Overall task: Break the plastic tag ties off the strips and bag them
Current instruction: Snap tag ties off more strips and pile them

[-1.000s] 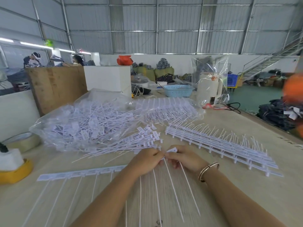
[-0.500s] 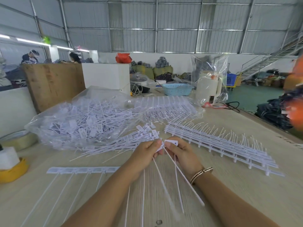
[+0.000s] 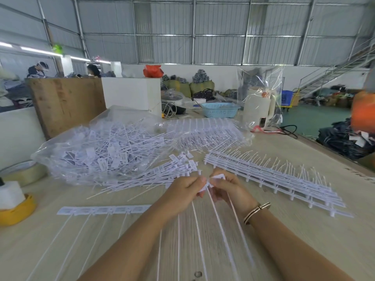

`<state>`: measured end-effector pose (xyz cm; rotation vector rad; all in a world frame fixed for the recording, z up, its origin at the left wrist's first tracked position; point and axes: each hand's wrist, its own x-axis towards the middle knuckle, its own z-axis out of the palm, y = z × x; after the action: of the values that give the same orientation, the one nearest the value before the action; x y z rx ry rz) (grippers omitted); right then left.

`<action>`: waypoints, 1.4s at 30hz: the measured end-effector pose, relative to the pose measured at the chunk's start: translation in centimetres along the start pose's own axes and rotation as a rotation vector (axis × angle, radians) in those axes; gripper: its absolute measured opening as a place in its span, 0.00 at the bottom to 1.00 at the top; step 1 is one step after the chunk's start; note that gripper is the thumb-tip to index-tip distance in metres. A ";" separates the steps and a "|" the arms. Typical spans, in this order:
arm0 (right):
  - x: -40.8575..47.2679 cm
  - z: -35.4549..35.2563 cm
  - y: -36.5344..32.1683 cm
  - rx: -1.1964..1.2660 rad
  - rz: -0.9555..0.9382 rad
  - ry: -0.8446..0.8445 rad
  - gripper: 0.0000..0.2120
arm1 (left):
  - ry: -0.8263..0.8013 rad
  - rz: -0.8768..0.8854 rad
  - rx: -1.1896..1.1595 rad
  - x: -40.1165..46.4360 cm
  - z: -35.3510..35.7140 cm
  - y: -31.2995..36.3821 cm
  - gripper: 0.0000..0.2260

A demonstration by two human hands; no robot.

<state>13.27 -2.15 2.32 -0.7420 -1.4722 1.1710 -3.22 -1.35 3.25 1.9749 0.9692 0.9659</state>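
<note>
Both hands meet at the table's middle over a white strip of tag ties (image 3: 105, 210). My left hand (image 3: 182, 189) pinches the strip's right end. My right hand (image 3: 227, 189) pinches a single tag tie (image 3: 218, 177) by its flat head, its thin tail running toward me. Several white tails fan out below the hands. A loose pile of separated tag ties (image 3: 162, 173) lies just beyond the left hand. A clear plastic bag (image 3: 97, 147) full of ties sits at the back left. Stacked bare strips (image 3: 274, 179) lie to the right.
A yellow tape roll (image 3: 16, 211) and a clear tape roll (image 3: 24, 173) sit at the left edge. A second clear bag of strips (image 3: 207, 132), a blue basket (image 3: 220, 110), a white kettle (image 3: 259, 106) and a white box (image 3: 132, 92) stand behind. The table's right edge drops to the floor.
The hands lifted slightly off the table and drew together, and the right hand has twisted one tie's head up away from the strip end held by the left.
</note>
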 end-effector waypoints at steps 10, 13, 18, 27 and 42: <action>0.5 0.6 -0.1 0.250 -0.027 0.020 0.12 | 0.108 -0.043 -0.271 0.4 -1.1 0.0 0.21; 0.2 -0.9 -0.2 0.063 -0.047 0.036 0.14 | 0.116 -0.002 -0.184 0.3 -2.1 -0.3 0.22; 0.5 -1.2 1.3 -0.761 0.033 -0.026 0.14 | 0.098 0.019 0.106 -0.3 -1.5 -0.6 0.18; 0.7 -0.7 1.2 -0.707 -0.031 0.172 0.03 | 0.040 0.008 0.344 -0.4 -1.4 -0.6 0.06; -0.1 0.5 0.9 -0.370 0.067 -0.020 0.14 | -0.137 -0.139 0.185 -0.5 -1.4 -1.5 0.13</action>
<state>12.69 -2.03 1.45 -1.0392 -1.7156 0.9665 -5.06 -0.72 2.48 2.0635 1.1344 0.6757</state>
